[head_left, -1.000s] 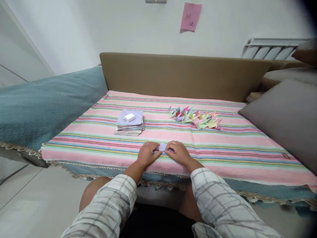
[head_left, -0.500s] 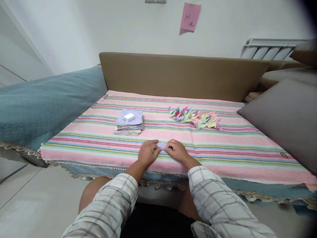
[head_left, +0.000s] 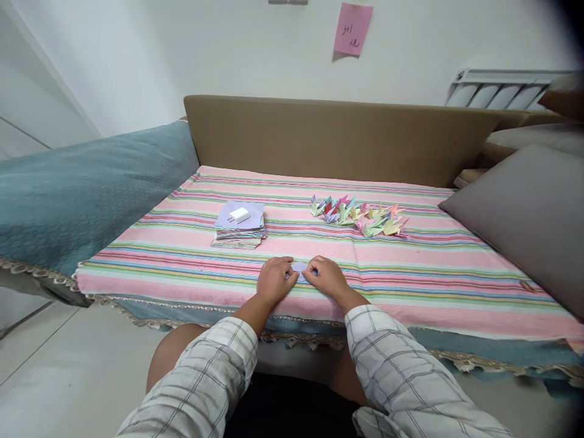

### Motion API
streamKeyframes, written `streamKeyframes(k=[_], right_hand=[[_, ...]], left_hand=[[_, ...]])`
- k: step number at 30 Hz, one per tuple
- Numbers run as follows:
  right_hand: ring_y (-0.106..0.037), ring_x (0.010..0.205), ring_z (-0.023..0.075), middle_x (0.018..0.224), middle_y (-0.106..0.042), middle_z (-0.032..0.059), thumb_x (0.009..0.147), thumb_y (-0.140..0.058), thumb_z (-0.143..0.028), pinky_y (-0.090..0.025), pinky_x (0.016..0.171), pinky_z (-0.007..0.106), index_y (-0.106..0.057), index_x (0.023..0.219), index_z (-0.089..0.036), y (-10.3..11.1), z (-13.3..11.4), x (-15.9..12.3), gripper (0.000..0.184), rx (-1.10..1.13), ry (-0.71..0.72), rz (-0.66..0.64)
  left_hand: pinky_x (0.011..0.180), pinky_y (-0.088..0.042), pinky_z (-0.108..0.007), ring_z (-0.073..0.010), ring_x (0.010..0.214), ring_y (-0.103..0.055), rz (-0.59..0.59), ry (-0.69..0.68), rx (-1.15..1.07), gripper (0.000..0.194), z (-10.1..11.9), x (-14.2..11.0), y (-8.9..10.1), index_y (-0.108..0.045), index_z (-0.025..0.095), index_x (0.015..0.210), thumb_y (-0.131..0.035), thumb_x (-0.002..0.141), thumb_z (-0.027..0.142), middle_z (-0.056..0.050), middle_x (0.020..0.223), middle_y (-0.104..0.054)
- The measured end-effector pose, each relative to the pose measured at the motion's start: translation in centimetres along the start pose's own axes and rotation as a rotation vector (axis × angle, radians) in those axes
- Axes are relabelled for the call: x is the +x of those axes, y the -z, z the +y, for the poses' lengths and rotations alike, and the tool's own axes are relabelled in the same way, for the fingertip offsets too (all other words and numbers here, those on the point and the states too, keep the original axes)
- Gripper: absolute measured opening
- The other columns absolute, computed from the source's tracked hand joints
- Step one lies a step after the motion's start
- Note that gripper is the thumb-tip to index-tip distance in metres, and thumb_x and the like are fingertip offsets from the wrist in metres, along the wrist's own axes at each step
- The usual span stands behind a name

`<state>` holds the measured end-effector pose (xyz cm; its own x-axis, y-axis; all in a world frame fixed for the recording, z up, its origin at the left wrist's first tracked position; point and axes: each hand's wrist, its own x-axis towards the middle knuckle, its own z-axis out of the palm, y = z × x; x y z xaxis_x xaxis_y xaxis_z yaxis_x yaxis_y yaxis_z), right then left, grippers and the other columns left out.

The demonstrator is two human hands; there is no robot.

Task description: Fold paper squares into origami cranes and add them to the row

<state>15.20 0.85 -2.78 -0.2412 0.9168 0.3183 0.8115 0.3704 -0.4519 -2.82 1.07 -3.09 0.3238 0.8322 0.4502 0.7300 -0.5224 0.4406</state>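
A small piece of lavender paper (head_left: 298,266) lies on the striped cloth near the front edge, pinched between both hands. My left hand (head_left: 275,280) is closed on its left side, thumb and forefinger together. On the right side my right hand (head_left: 326,277) pinches it the same way. Fingers cover much of the paper, so its folds are hard to make out. Beyond my left hand stands a stack of square paper sheets (head_left: 240,237), with a white charger plug (head_left: 239,215) on top. Several folded paper cranes (head_left: 358,216) in many colours sit farther back to the right.
The striped cloth (head_left: 159,249) covers a sofa seat with a brown backrest (head_left: 337,140). A blue-covered armrest (head_left: 100,182) rises at the left, and a grey cushion (head_left: 524,213) leans at the right. A pink note (head_left: 353,29) hangs on the wall.
Both hands stay at the paper, with only slight finger movement. The whole view has shifted a little; the stack and the cranes have not moved on the cloth.
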Motion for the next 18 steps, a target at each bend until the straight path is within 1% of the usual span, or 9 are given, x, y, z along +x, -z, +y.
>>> streamKeyframes(k=[6,10,14,18], right_hand=[[-0.056,0.073,0.0145,0.077,-0.061,-0.0002,0.077,-0.060,-0.032,-0.036,0.065,0.025,-0.060,0.066,-0.021,-0.20,0.06,0.02,0.015,-0.018,-0.003,0.006],[-0.056,0.074,0.0151,0.078,-0.061,0.0005,0.076,-0.062,-0.032,-0.036,0.065,0.026,-0.059,0.067,-0.021,-0.22,0.16,0.02,0.014,0.008,-0.008,0.004],[-0.054,0.072,0.0146,0.077,-0.060,-0.0004,0.076,-0.064,-0.031,-0.036,0.063,0.025,-0.058,0.074,-0.021,-0.05,0.27,0.00,0.012,0.062,-0.011,0.019],[-0.053,0.070,0.0141,0.078,-0.060,-0.0007,0.076,-0.063,-0.030,-0.036,0.062,0.025,-0.057,0.079,-0.021,0.12,0.39,0.04,0.011,0.096,-0.008,-0.001]], left_hand=[[0.088,-0.043,-0.040,-0.0228,0.096,-0.059,-0.004,0.015,0.021,0.011,0.30,0.16,0.00,-0.061,0.021,0.062,-0.064,0.072,0.025,-0.002,0.107,-0.068],[0.088,-0.043,-0.041,-0.0236,0.096,-0.058,-0.007,0.038,0.029,0.012,0.43,0.24,0.07,-0.060,0.021,0.060,-0.066,0.070,0.024,-0.002,0.106,-0.068],[0.089,-0.043,-0.041,-0.0238,0.098,-0.057,-0.021,0.069,0.021,0.013,0.39,0.30,0.11,-0.061,0.021,0.059,-0.067,0.070,0.025,-0.002,0.109,-0.067],[0.090,-0.042,-0.042,-0.0241,0.099,-0.057,-0.033,0.077,0.005,0.013,0.24,0.42,0.19,-0.062,0.021,0.059,-0.067,0.070,0.026,-0.003,0.108,-0.067]])
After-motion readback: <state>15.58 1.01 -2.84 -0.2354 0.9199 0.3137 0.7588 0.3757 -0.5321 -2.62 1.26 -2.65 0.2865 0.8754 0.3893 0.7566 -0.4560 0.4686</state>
